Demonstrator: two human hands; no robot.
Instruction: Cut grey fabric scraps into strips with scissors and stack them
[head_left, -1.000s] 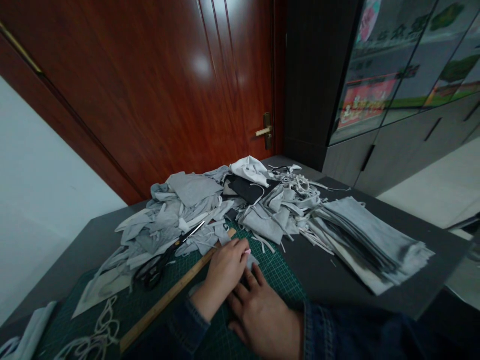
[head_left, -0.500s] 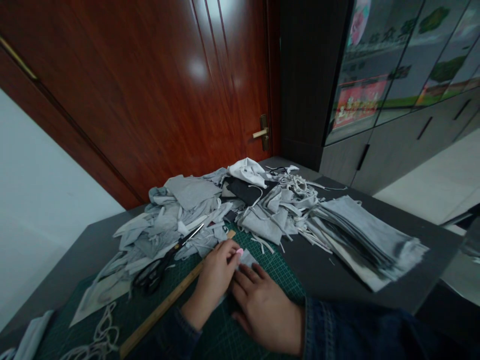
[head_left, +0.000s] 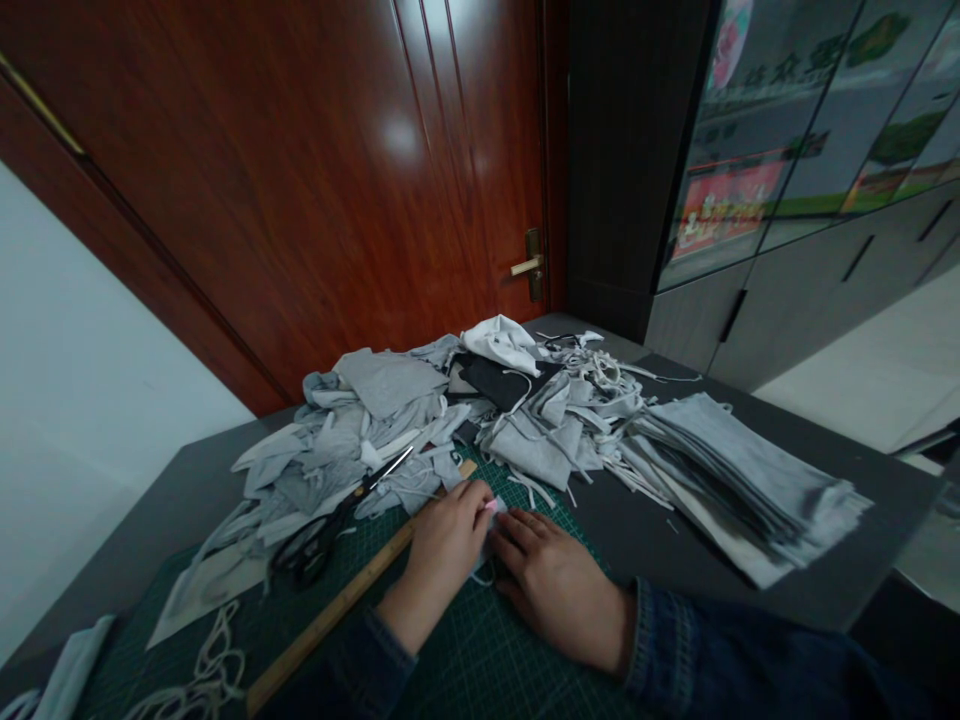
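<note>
Fabric scrap (head_left: 489,540) between left hand (head_left: 444,545) and right hand (head_left: 559,590), ruler (head_left: 330,603) beside.

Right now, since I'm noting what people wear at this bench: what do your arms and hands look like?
The left hand and right hand are bare, with no gloves. Both arms wear dark blue denim sleeves, and the right cuff shows ribbed vertical stitching. A pink speck shows at the left fingertips, too small to tell what it is.
</note>
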